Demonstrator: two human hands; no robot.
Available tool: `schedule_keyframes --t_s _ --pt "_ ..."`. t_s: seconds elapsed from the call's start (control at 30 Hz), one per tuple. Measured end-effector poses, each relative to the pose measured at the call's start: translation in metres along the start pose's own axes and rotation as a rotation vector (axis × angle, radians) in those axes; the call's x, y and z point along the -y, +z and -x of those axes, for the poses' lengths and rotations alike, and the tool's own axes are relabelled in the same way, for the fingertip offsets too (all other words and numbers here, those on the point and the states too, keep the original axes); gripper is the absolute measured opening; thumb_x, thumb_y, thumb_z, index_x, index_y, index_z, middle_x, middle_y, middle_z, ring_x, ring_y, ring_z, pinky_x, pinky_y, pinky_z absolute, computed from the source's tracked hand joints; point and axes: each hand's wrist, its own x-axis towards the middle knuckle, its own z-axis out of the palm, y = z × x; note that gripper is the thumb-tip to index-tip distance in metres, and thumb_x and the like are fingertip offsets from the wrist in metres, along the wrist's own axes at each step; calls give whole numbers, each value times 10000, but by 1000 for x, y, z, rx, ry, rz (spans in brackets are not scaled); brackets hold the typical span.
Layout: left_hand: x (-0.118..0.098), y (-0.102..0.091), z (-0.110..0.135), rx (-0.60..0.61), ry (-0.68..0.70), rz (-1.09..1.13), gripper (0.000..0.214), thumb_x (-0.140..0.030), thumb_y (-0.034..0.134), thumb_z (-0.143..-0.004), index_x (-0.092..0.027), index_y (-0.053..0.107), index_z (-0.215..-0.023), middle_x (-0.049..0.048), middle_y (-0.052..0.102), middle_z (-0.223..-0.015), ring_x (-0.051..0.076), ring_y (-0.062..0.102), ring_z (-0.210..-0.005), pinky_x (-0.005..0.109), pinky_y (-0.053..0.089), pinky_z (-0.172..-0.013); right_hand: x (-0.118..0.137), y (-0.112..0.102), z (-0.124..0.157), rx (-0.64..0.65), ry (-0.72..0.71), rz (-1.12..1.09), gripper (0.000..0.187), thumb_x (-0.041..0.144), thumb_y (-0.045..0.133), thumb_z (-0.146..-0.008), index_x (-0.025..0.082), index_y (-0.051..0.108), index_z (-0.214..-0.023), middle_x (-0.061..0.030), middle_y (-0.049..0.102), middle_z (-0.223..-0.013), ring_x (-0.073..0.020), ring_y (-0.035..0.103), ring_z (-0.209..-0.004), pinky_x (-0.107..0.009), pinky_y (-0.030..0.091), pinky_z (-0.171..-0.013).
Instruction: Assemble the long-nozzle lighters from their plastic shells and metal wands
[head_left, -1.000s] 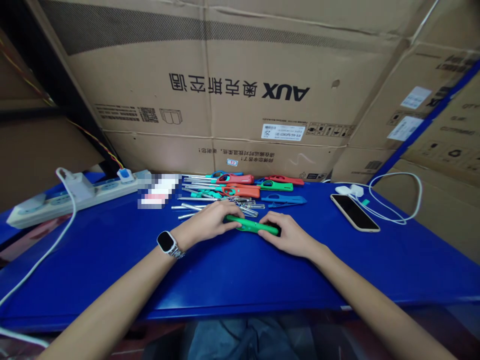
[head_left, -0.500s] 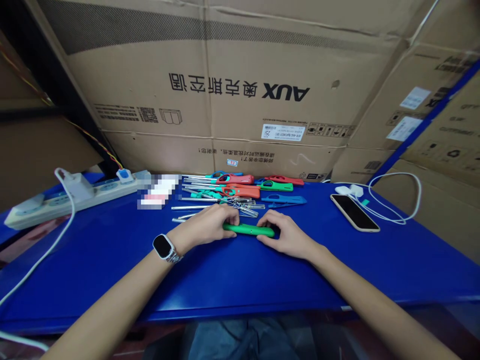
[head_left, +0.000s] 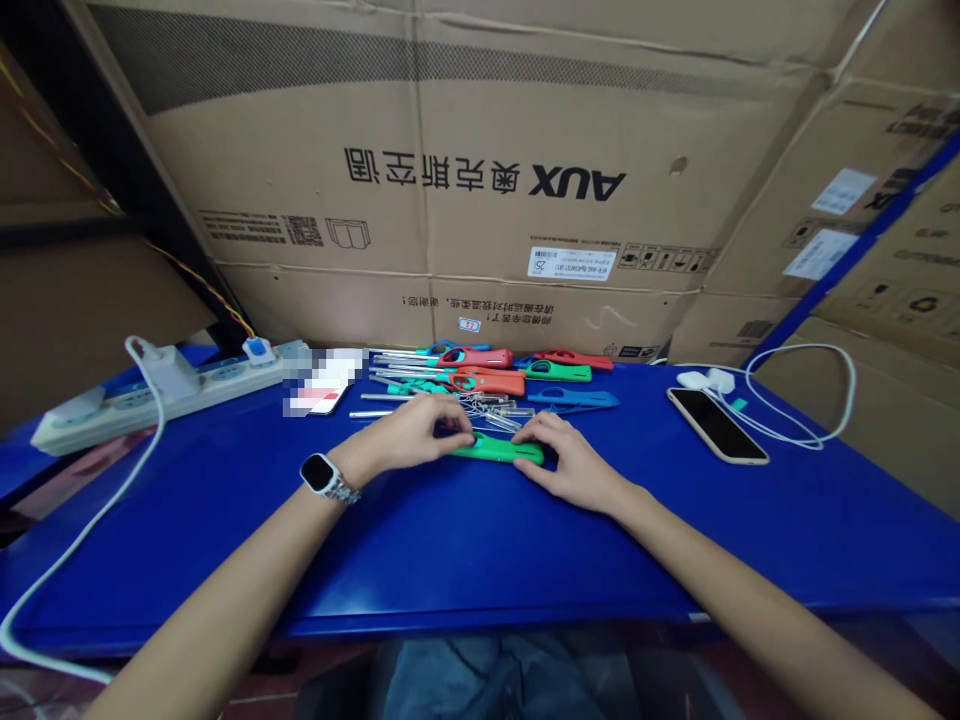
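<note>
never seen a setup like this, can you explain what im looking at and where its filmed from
There is no machine here, just a person's two bare hands. Every picture comes from one camera worn on the head, looking forward and down. The right hand grips one end of a green plastic piece; the left hand, with a watch on that wrist, touches its other end. Beyond them on the blue table lie colourful lighter-like tools and thin metal rods. A power strip is at left, a phone at right, cardboard behind.
</note>
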Motion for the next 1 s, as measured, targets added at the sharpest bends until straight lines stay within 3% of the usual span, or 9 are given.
schedule_keyframes --t_s 0.17,0.27,0.43,0.63,0.8,1.0 --pt "11 -31 16 -341 -119 -2 294 -413 513 -930 -179 658 -824 34 684 -823 193 608 -772 290 427 -667 -2 2 0 -6 0 16 171 255 645 -876 232 621 -1043 -53 621 -1064 -220 564 -1018 -392 439 -912" --pt "18 -30 32 -470 -139 -4 288 -407 502 -939 -178 630 -821 36 657 -794 190 586 -746 287 417 -640 1 4 -3 -12 4 58 174 255 643 -871 235 618 -1042 -54 622 -1056 -224 563 -1004 -405 432 -913" --pt "15 2 45 -578 -103 -40 232 -325 459 -981 -187 593 -851 32 609 -819 184 560 -790 300 422 -709 8 6 -8 -15 16 102 149 264 624 -876 228 608 -1020 -55 619 -1038 -224 567 -979 -413 427 -903" --pt "-4 28 27 -680 -35 -17 215 -256 451 -979 -195 541 -794 21 589 -793 181 535 -792 319 414 -768 9 6 -9 -28 28 129 162 312 630 -875 228 615 -1013 -57 617 -1028 -232 567 -988 -412 428 -900" --pt "-7 24 15 -737 -111 161 235 -306 457 -970 -194 563 -793 18 615 -793 173 559 -762 298 428 -722 7 2 -22 -80 24 123 143 276 591 -889 217 624 -1015 -69 630 -1033 -233 573 -989 -409 430 -894" --pt "15 0 20 -781 -201 208 271 -401 467 -937 -194 567 -795 12 611 -763 163 540 -714 275 434 -677 2 5 -54 -75 36 176 99 224 570 -877 202 660 -912 -71 655 -963 -231 584 -938 -406 435 -859"
